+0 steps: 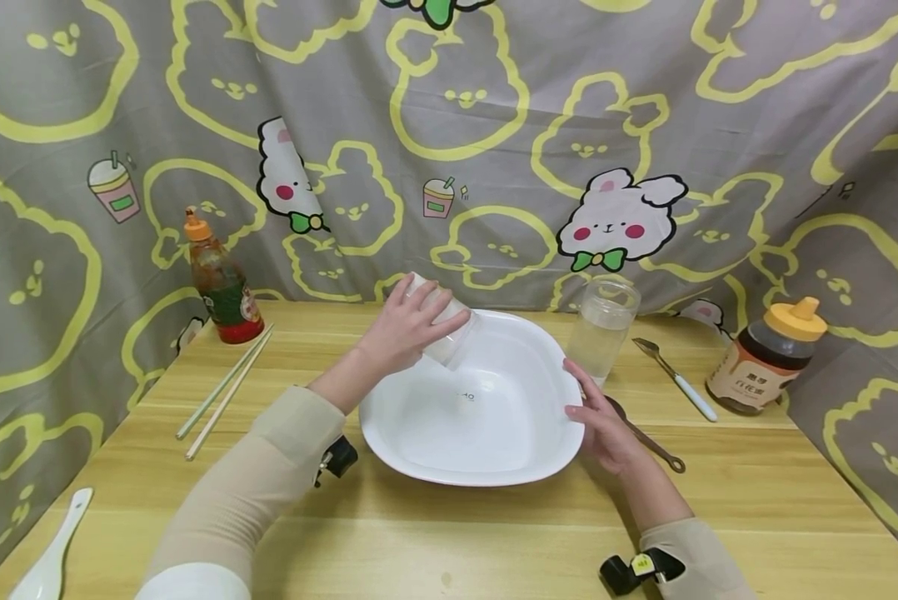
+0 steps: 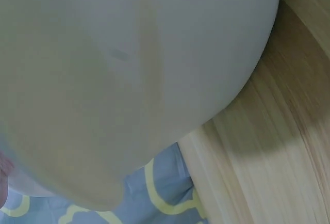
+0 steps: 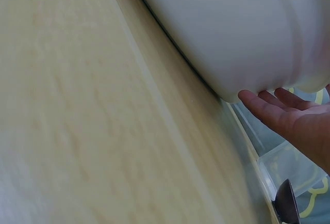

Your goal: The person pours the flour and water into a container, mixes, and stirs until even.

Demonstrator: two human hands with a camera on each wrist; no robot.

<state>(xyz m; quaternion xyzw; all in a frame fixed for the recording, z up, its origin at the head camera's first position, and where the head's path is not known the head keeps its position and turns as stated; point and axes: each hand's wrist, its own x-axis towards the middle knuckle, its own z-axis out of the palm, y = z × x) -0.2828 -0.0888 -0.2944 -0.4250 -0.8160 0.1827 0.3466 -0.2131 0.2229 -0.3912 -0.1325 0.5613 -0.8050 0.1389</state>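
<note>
Head view, left hand (image 1: 404, 329) gripping tilted cup (image 1: 446, 327) over bowl (image 1: 486, 450), right hand (image 1: 602, 421) open at rim

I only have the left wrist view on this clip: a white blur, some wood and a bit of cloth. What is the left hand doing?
Observer: The left hand grips a clear plastic cup, tipped on its side over the white basin.
Operator: And the other hand?
Observer: The right hand rests against the basin's right edge, fingers nearly straight.
Operator: Anything in the basin?
Observer: From the head view it looks bare, with only a small printed mark on the bottom.
Operator: What else is close?
Observer: A clear glass jar stands just behind the right hand.
</note>
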